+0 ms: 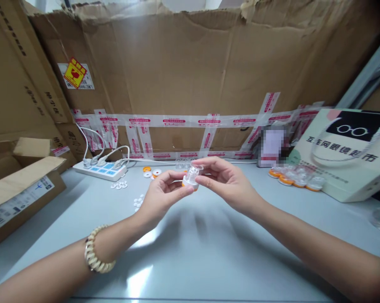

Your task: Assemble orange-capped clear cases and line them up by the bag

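Observation:
Both of my hands meet above the middle of the grey table (190, 261) around one small part (190, 177), clear plastic on top with a white and orange base. My left hand (160, 198) pinches its base from below and the left; a beaded bracelet (97, 254) sits on that wrist. My right hand (224, 181) grips the clear upper piece with thumb and fingertips. Just behind the hands lie loose orange and white rings (152, 171) and small clear discs (138, 202).
A white power strip (100, 170) with plugged cables lies at the back left. An open cardboard box (16, 189) stands at far left. A row of finished orange-based parts (295, 179) sits before a printed box (344, 155) at right. Taped cardboard (190, 84) walls the back.

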A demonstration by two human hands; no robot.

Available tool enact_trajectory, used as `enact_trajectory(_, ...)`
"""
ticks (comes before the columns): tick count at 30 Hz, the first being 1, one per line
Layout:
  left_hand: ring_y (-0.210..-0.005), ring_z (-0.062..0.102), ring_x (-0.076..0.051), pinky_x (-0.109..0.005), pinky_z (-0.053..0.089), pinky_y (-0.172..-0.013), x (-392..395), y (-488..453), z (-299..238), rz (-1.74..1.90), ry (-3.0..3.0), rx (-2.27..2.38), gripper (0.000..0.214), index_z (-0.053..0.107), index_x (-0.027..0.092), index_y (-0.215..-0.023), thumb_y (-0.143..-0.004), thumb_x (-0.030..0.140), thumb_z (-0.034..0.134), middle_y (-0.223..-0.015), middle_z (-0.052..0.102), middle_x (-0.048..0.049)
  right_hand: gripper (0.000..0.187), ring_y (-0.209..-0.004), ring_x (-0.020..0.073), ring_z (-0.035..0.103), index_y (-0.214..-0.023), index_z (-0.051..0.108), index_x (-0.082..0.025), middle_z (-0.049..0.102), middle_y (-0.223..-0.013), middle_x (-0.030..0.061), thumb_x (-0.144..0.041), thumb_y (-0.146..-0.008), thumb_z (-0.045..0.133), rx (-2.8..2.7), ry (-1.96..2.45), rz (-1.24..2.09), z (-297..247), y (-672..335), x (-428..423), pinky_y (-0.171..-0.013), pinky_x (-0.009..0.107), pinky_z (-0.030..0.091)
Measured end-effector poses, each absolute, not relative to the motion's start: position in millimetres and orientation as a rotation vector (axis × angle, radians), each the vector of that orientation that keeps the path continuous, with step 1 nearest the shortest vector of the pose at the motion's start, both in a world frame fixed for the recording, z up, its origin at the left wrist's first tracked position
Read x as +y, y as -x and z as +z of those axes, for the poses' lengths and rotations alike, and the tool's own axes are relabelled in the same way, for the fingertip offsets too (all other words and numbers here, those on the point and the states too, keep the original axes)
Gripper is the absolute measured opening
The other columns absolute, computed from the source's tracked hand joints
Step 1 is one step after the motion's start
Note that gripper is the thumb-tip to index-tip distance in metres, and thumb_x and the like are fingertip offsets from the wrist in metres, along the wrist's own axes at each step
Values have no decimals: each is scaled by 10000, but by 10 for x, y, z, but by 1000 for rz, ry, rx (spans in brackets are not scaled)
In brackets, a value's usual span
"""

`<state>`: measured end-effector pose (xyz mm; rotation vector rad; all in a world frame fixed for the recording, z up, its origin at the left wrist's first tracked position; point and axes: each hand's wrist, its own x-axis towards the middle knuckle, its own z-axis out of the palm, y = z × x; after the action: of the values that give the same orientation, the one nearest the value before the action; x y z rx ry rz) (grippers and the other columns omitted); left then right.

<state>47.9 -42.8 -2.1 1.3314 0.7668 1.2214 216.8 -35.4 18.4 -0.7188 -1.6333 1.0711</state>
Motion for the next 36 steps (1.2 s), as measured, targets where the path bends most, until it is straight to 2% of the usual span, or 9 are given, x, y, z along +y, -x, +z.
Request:
enact_trajectory(5, -770, 651, -145, -285, 515, -751, -452, -454, 47, 1284, -1331, 706, 235, 640, 174, -905, -691, 222, 725, -846, 694, -22, 196, -763, 145, 643, -916, 631, -220, 680, -895, 23, -283, -733, 663, -1611, 716, 1051, 334, -2121, -374, -598, 266, 548)
enact_trajectory(11, -752, 651, -162, -322, 516, -762, -445, -472, 7, 1295, -1318, 784, 246, 666, 163, -881, -653, 216, 744, -820, 701, -29, 184, -771, 169, 648, -822, 643, -217, 689, -874, 20, -310, -677, 708, -1523, 708, 1084, 220, -2108, -345, -613, 312, 559)
enact_trajectory(15, -756, 642, -164, -322, 514, -760, -460, -510, -28, 1319, -1275, 895, 233, 664, 145, -809, -608, 209, 763, -779, 685, -22, 218, -738, 160, 629, -839, 627, -211, 674, -840, 33, -331, -675, 707, -1524, 743, 1055, 83, -2079, -329, -581, 308, 559)
enact_trajectory(18, -788, 638, -167, -324, 509, -794, -480, -537, -50, 1359, -1281, 926, 240, 655, 139, -803, -601, 209, 765, -807, 679, -22, 220, -729, 136, 602, -785, 586, -216, 640, -837, 16, -337, -658, 720, -1492, 741, 979, -10, -2033, -327, -620, 294, 546)
enact_trajectory(22, -780, 647, -175, -336, 510, -796, -498, -546, -51, 1304, -1313, 887, 227, 646, 134, -805, -644, 261, 742, -795, 681, -29, 227, -686, 103, 569, -729, 523, -225, 586, -756, -25, -348, -678, 707, -1428, 735, 970, -22, -2021, -323, -652, 264, 500)
enact_trajectory(27, -788, 646, -165, -321, 509, -786, -504, -533, -22, 1286, -1361, 813, 205, 638, 144, -837, -702, 283, 703, -822, 683, -33, 203, -768, 141, 605, -811, 520, -238, 634, -788, -5, -396, -746, 629, -1436, 649, 1205, 58, -2055, -327, -693, 304, 491)
enact_trajectory(33, -795, 637, -173, -325, 500, -787, -525, -571, -80, 1313, -1326, 905, 252, 604, 137, -802, -642, 273, 743, -804, 661, -24, 301, -649, 107, 549, -693, 467, -228, 552, -666, -47, -336, -628, 741, -1334, 739, 1021, -40, -1977, -347, -583, 239, 476)
enact_trajectory(36, -808, 642, -176, -334, 491, -810, -502, -564, -107, 1276, -1321, 865, 237, 607, 138, -829, -675, 280, 719, -824, 669, -33, 238, -665, 106, 559, -702, 479, -227, 575, -694, -40, -374, -709, 667, -1311, 694, 1153, -51, -1988, -344, -614, 249, 476)
